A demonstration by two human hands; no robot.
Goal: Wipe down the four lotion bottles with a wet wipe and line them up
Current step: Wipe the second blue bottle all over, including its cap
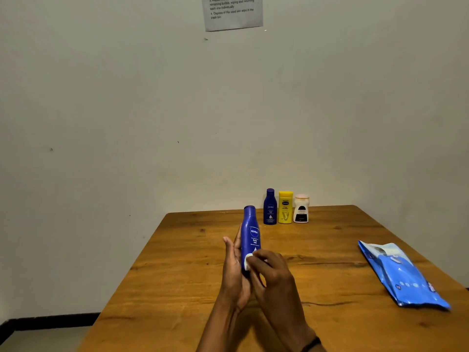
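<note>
the left hand (234, 273) holds the blue bottle (251, 235) upright, leaning a little left, over the middle of the desk (177, 275). its grip is round the bottle's lower half, with the fingers running up the bottle's left and back side and the thumb standing up just beside it; how far the fingers curl behind cannot be seen. the bottle's front label faces the camera and its cap is on top. the right hand (272, 273) has a narrow grip on a small white wipe (248, 260), its fingertips pinching the bunched wipe and pressing it against the lower front of the blue bottle, just under the label. the 2 hands touch or nearly touch at the bottle's base. a dark band (311, 344) sits on the right wrist. 3 more bottles stand upright in a close row at the desk's far edge, right of its middle: a dark bottle (270, 207), then a yellow bottle (285, 207), then a white bottle (301, 209) with a pale cap, each just beside the next. a blue pack (403, 275) of wipes lies flat near the desk's right edge, well apart from the hands. on the wall (101, 97) behind the desk, a printed sheet (232, 12) hangs at the top of the view.
</note>
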